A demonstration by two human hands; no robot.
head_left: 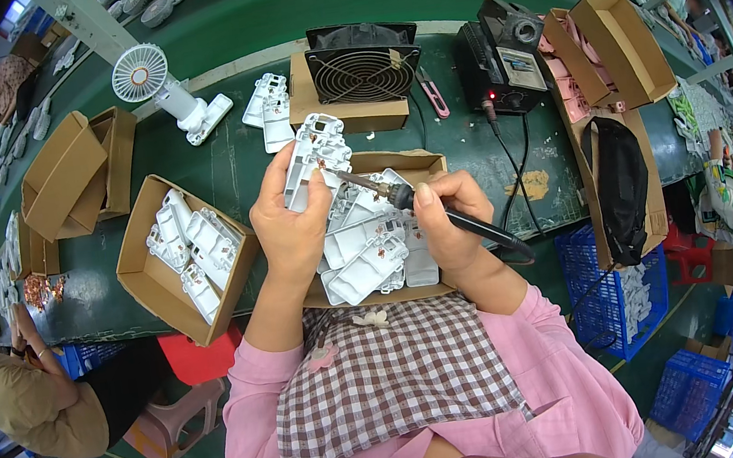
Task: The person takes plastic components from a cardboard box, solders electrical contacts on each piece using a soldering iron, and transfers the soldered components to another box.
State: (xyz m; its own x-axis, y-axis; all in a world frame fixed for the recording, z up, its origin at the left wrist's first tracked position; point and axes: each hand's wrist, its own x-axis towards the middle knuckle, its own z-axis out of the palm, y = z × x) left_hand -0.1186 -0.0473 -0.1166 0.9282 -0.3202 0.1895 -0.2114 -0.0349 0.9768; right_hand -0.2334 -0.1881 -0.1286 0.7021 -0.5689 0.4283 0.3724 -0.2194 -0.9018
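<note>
My left hand (pixel 292 203) is closed on a white plastic casing (pixel 319 143) with small copper-coloured parts in it, held tilted above a cardboard box. In my right hand (pixel 450 219) is a soldering iron (pixel 400 195) with a black handle, gripped like a pen. Its metal tip points left at the casing, close to my left thumb; whether it touches cannot be made out. Below both hands, the cardboard box (pixel 428 161) is filled with similar white casings (pixel 369 263). Nearer my left forearm, another box (pixel 134 257) holds several more casings (pixel 194 236).
A black fan (pixel 365 69) stands on cardboard behind my hands, with a pink-handled cutter (pixel 432 94) beside it. The soldering station (pixel 502 61) sits right, its cable crossing the bench. A small white fan (pixel 171 93) stands at left. A co-worker (pixel 29 389) sits at far left.
</note>
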